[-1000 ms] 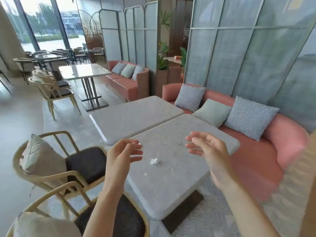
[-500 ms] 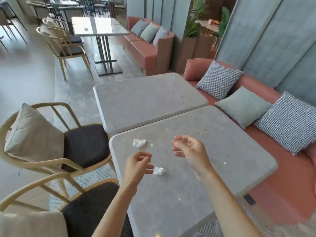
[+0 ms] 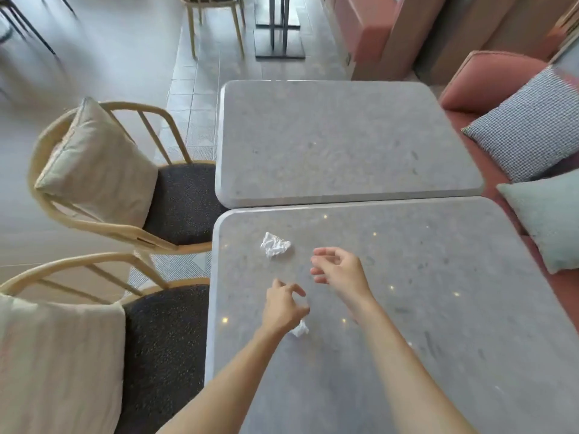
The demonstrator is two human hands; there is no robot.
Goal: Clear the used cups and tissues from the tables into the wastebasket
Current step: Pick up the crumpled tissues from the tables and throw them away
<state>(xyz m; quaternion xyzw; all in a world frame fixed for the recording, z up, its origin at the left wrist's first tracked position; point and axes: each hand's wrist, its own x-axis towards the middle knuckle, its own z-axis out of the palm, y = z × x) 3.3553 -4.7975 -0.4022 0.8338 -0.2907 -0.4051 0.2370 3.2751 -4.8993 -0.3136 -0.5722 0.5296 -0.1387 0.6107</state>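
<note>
Crumpled tissue lies on near table, partly hidden under left hand; contact cannot be determined. Right hand hovers, fingers loosely curled, empty. Second tissue lies beyond. Cushioned chairs stand left.

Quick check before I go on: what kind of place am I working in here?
Most likely a cafe or lounge seating area: two grey stone-look tables pushed together, wooden armchairs with cushions on one side, a pink sofa with pillows on the other, crumpled tissues left on the near table.
</note>
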